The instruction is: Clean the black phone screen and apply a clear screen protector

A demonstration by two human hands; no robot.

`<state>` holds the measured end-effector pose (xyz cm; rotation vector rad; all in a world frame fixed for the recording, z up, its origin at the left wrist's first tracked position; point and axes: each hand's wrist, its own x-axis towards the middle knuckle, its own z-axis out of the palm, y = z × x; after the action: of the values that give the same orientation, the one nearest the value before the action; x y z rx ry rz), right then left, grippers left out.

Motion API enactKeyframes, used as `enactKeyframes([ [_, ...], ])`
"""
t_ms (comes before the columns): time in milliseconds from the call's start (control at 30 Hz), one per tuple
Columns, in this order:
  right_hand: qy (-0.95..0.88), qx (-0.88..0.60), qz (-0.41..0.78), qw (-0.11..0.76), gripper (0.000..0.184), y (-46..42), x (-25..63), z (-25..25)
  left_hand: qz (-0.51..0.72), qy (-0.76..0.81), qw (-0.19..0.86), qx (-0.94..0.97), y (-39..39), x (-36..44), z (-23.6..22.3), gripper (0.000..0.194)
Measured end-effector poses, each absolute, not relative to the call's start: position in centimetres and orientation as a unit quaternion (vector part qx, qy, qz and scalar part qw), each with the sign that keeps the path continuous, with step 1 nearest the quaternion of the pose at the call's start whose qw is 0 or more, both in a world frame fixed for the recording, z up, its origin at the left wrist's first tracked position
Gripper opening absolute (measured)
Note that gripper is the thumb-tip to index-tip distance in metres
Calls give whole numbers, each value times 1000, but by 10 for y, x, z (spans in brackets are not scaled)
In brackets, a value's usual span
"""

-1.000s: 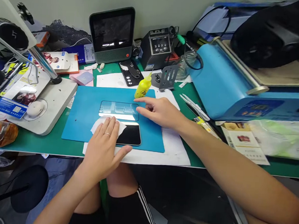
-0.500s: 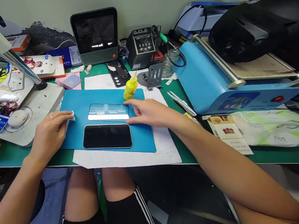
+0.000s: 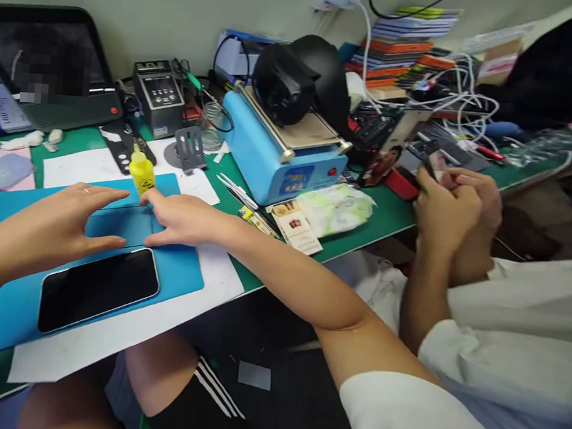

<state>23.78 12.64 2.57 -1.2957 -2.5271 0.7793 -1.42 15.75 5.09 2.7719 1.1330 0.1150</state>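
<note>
On the blue mat (image 3: 184,269) lies a clear, dark-edged, phone-sized glass screen protector (image 3: 131,223). The thumb and forefinger of my right hand (image 3: 185,219) grip it at the corners of its right end. My left hand (image 3: 65,222) reaches over its left part, thumb and fingers spread apart, with nothing seen in it; whether it touches the glass I cannot tell. Just in front of both hands, a phone (image 3: 99,290) with a black screen rests face up. A yellow dropper bottle (image 3: 142,170) stands behind my right fingertips.
Behind the mat are a smart display (image 3: 46,60), a soldering station (image 3: 158,94) and a phone stand (image 3: 190,149). A blue machine (image 3: 270,154) stands to the right, near tweezers (image 3: 239,190) and a card box (image 3: 297,227). Further right, a co-worker's hands (image 3: 453,206) hold a small object.
The view has swung right, bringing a co-worker into sight. My left hand has moved from the mat's left side to over the glass, and the small white wipe it held is out of sight.
</note>
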Motion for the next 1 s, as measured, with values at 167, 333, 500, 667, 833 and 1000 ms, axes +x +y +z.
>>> enactKeyframes([
  [167, -856, -439, 252, 109, 55, 128, 241, 23, -20, 333, 10, 943, 160, -6, 46, 115],
  [333, -855, -423, 267, 141, 52, 123, 240, 18, -97, 351, 28, 931, 151, 5, 57, 78],
  [500, -841, -427, 281, 181, 50, 124, 242, 7, -96, 349, 90, 928, 145, 8, 58, 73],
  [667, -791, -432, 347, 259, 44, 123, 238, 2, -75, 363, 100, 923, 136, 7, 56, 75],
  [833, -704, -467, 379, 378, 29, 111, 229, 6, -88, 362, 18, 928, 115, 15, 63, 77],
  [1000, -651, -464, 412, 437, 35, 106, 225, 12, -85, 365, -51, 926, 102, 20, 62, 85],
])
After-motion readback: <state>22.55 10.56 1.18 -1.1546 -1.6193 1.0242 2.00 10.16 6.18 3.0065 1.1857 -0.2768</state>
